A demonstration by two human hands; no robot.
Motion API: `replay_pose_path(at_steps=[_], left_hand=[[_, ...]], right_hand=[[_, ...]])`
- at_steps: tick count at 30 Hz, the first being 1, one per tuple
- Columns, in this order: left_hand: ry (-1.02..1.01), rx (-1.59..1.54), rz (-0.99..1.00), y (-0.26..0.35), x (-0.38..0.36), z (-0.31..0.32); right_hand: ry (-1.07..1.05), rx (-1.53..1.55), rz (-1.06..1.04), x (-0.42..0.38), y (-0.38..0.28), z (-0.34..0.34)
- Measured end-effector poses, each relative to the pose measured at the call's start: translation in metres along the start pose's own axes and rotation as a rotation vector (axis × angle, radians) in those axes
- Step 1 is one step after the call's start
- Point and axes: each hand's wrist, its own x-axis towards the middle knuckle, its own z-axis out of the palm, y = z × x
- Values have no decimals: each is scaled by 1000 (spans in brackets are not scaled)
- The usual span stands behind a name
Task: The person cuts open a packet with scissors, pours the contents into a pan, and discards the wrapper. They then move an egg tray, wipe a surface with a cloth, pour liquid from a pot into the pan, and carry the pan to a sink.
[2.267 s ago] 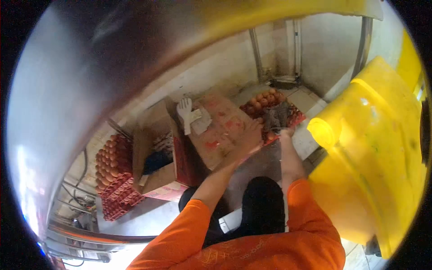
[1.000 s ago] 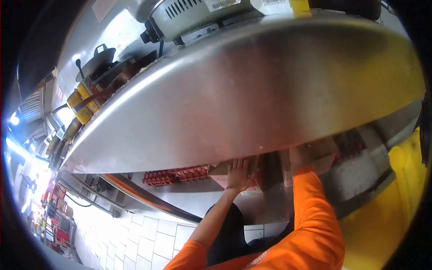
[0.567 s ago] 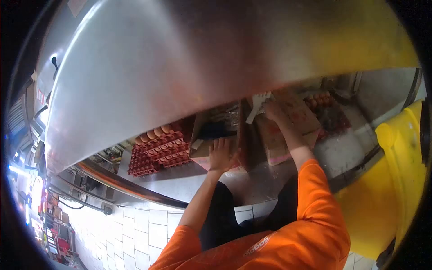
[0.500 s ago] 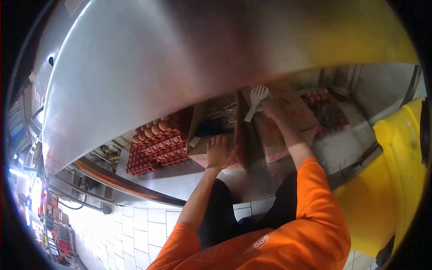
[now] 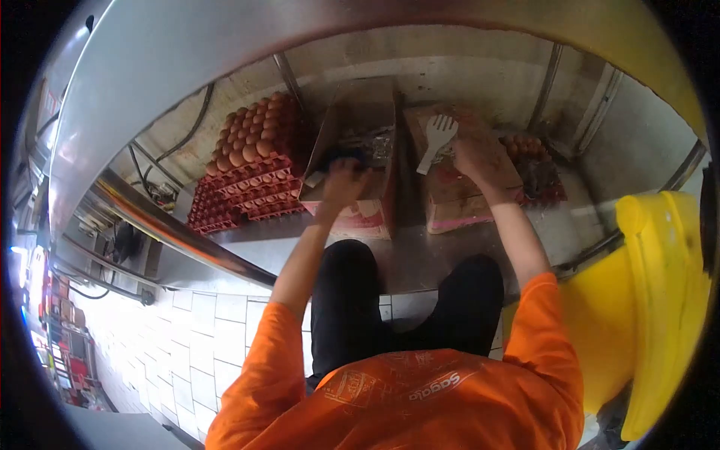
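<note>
I squat in front of a low steel shelf (image 5: 420, 259) under a counter. My left hand (image 5: 341, 182) reaches over the front flap of an open cardboard box (image 5: 360, 120), its fingers curled down toward a dark item inside; whether it grips anything is hidden. My right hand (image 5: 478, 156) lies on top of a closed cardboard box (image 5: 450, 202), fingertips touching a white glove (image 5: 437, 137) that lies on the box's far left part.
Stacked red trays of brown eggs (image 5: 247, 154) stand left of the open box. Another egg tray (image 5: 536, 169) sits right of the closed box. A yellow bin (image 5: 660, 300) stands close on my right. The steel counter edge (image 5: 172, 52) hangs overhead. White floor tiles (image 5: 202, 337) lie below.
My view has dropped below the counter edge, so the shelf shows fully. My left hand has moved from the open box's front face up over its flap. The right hand stays by the glove.
</note>
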Motion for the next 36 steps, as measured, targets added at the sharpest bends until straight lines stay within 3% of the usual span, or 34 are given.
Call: replay_pose_path(at_steps=[2,6,8,9,11,13,15,17,18,22,24,25,27,28,30,31,33,35,36], left_hand=[[-13,110,-69,-32,12,9],[-81,226,-231,-95,37,29],[-170,239,-264,-77,38,4],[-256,260,-289,-66,39,-12],[-251,324,-339,-48,43,-22],[-244,383,-383,-41,43,-27],[-228,440,-242,-49,40,-23],[-201,394,-336,-59,47,-17],[-170,340,-434,-65,50,-15],[-249,375,-487,-27,46,-47],[-29,435,-440,-34,50,-50],[-40,432,-434,-35,54,-54],[201,302,-337,-36,64,-67],[193,298,-324,-37,67,-66],[394,26,-191,-32,75,-56],[381,16,-176,-20,76,-47],[281,-643,-247,13,71,-24],[247,-859,-387,39,68,12],[241,-865,-387,52,66,23]], right_hand=[[257,97,-131,-8,7,-26],[243,395,-3,11,15,-49],[483,590,138,20,-6,-74],[484,592,135,23,-19,-85],[561,876,125,30,-49,-102],[750,890,144,55,-80,-76],[470,999,163,76,-108,-34],[181,434,45,60,-124,-24],[185,437,46,51,-129,-22],[125,505,66,38,-120,-6],[154,707,-16,40,-104,26],[149,706,-4,35,-100,27],[223,738,-2,24,-93,23],[226,735,13,21,-95,22],[207,1238,96,19,-115,20],[206,1341,69,14,-128,18],[214,1441,52,-6,-154,6],[48,1735,217,-26,-168,-12],[50,1730,224,-26,-163,-8]])
